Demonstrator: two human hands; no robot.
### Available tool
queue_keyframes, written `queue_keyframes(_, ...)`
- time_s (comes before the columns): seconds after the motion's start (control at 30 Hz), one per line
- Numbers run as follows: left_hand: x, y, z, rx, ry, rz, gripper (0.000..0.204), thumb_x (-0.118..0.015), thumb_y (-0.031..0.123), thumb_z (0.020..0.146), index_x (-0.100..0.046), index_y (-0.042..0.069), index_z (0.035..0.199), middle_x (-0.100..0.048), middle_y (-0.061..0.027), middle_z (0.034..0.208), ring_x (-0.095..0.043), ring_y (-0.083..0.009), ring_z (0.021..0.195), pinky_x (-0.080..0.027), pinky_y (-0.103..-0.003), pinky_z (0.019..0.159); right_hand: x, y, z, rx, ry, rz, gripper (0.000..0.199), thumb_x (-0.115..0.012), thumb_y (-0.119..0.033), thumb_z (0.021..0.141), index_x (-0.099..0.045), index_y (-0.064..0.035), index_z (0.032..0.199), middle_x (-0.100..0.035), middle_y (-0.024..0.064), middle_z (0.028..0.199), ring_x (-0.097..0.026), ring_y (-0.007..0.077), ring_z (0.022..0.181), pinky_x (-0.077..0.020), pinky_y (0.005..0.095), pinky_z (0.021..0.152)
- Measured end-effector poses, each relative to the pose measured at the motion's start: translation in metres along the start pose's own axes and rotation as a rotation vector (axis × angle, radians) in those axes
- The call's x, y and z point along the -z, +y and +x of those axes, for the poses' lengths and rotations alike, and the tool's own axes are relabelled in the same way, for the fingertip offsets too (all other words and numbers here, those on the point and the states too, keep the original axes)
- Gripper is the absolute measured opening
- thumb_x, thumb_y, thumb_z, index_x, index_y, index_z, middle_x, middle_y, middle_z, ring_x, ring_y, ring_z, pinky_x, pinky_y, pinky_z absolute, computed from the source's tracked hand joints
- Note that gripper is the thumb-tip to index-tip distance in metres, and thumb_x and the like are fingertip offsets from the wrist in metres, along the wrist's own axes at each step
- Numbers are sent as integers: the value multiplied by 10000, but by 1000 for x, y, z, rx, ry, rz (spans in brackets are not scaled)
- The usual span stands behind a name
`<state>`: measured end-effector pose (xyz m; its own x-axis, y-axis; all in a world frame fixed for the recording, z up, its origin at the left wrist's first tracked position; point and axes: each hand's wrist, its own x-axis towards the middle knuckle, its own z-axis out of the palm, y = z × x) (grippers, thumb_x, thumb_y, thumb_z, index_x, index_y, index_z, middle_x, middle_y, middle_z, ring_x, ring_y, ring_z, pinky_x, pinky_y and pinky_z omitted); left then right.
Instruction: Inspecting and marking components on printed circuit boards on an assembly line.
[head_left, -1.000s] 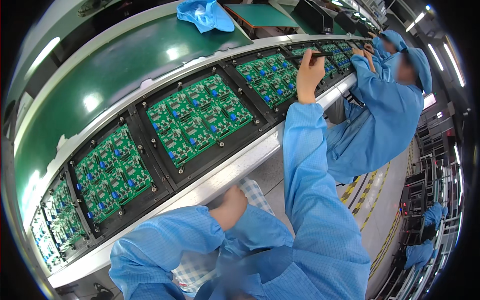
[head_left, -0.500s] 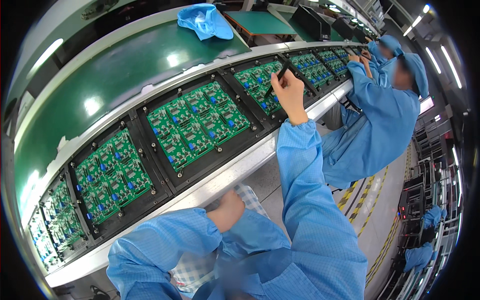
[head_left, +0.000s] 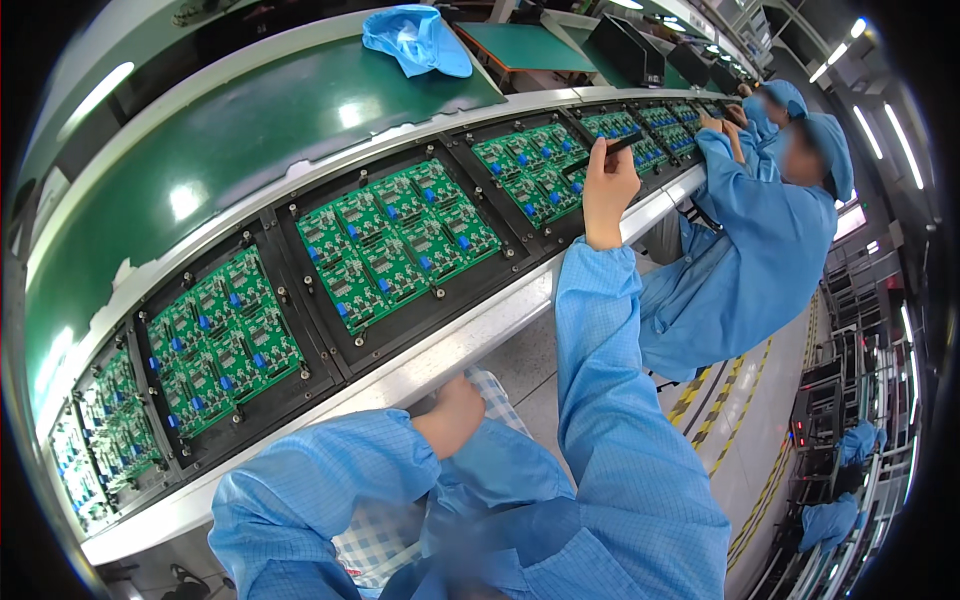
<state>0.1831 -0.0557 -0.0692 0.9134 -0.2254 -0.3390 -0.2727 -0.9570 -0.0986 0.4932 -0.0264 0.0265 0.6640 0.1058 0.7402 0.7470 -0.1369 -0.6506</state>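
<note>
My right hand (head_left: 611, 190) is raised over the row of circuit boards, its fingers pinching slim black tweezers (head_left: 628, 143). They lie at a shallow slant, with the thicker end to the right. Beneath and left of that hand sits a green circuit board panel (head_left: 520, 160) with blue parts, in a black frame. My left hand (head_left: 460, 410) is curled into a fist below the line's near rail, close to my lap; its inner fingers are hidden, so I cannot make out anything in it. Nearest across the rail from it is another green panel (head_left: 395, 240).
More framed panels (head_left: 225, 340) run along the line on both sides, behind a pale metal rail (head_left: 440, 365). Beyond them lies a green bench top (head_left: 240, 150) with a blue cap (head_left: 415, 40). Two people in blue smocks work at right, the nearer one (head_left: 740, 270) close to my right arm.
My right hand has shifted rightward, away from the panel's middle. The tweezers have swung from a steep slant to a nearly level one. My left hand stays at about the same place.
</note>
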Motion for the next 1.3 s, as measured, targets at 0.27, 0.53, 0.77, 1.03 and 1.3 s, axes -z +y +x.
queue_keyframes(0.27, -1, 0, 5, 12, -33, -65, 172, -505, 186, 788, -625, 111, 887, -615, -59, 880, -572, -207, 848, -349, -353, 779, -1, 13, 5, -14, -152, -88, 213, -599, -205, 828, -572, -10, 749, -465, 18, 515, -410, 91, 475, -323, 269, 454)
queue_keyframes(0.53, 0, 1, 5, -16, -42, -21, 180, -505, 189, 792, -625, 113, 903, -617, -57, 892, -571, -207, 866, -351, -354, 780, -1, 7, 1, -10, -225, -169, 220, -609, -216, 803, -566, -7, 747, -461, 59, 505, -431, 154, 451, -344, 295, 457)
queue_keyframes(0.77, -1, -4, 4, -17, -57, -27, 181, -506, 204, 793, -633, 117, 889, -622, -58, 882, -576, -215, 858, -352, -366, 791, -3, 1, 2, 30, -37, -109, 233, -579, -209, 826, -556, -11, 705, -501, 99, 517, -491, 223, 453, -378, 327, 468)
queue_keyframes(1.03, -5, 2, 6, -29, -43, -7, 172, -511, 197, 782, -640, 108, 854, -623, -49, 861, -574, -204, 849, -345, -363, 793, 11, 47, 27, -16, 37, -334, 297, -551, -282, 861, -555, -7, 749, -529, 111, 578, -505, 224, 518, -385, 355, 516)
queue_keyframes(1.3, 5, 2, 15, -27, -35, -39, 169, -513, 198, 786, -642, 108, 849, -620, -46, 867, -568, -204, 852, -343, -361, 795, 20, 70, 34, -52, -17, -26, 252, -570, -232, 863, -594, 9, 795, -596, 70, 638, -519, 114, 569, -404, 270, 533)
